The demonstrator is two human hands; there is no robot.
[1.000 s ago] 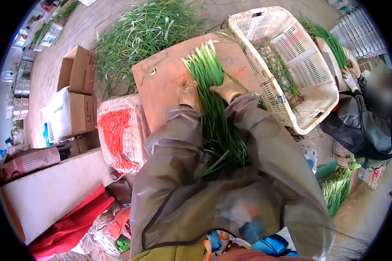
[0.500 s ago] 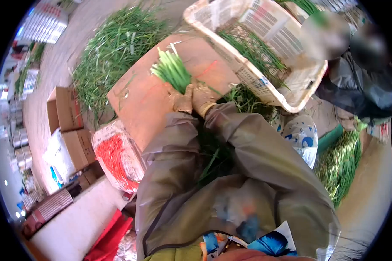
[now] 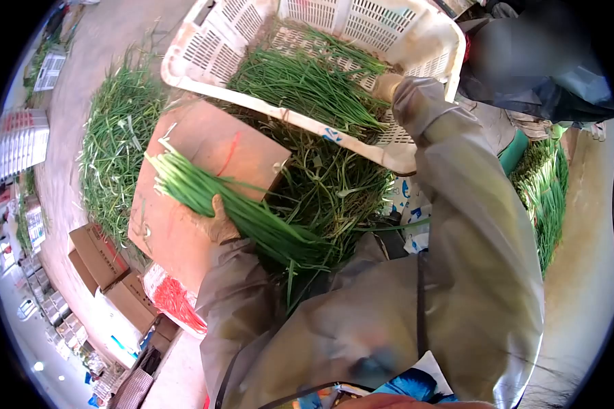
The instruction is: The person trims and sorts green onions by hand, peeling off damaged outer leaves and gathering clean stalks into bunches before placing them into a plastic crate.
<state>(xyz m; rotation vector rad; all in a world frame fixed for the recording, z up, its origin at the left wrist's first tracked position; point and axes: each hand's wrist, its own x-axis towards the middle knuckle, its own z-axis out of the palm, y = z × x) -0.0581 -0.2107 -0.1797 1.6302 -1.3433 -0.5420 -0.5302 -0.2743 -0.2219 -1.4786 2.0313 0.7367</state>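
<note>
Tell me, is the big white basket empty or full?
In between: the white basket is partly filled. Green stalks lie across its bottom, but some of its slotted plastic shows uncovered.

Tan bench (image 3: 162, 235) with a green bunch (image 3: 252, 221) laid across it
The bunch lies slantwise, pale ends over the top, leaves running out past the bench's edge; a red streak (image 3: 230, 154) marks the surface beside it; near the bench, the floor (image 3: 92, 88) carries a loose heap of greens (image 3: 116, 157)
</note>
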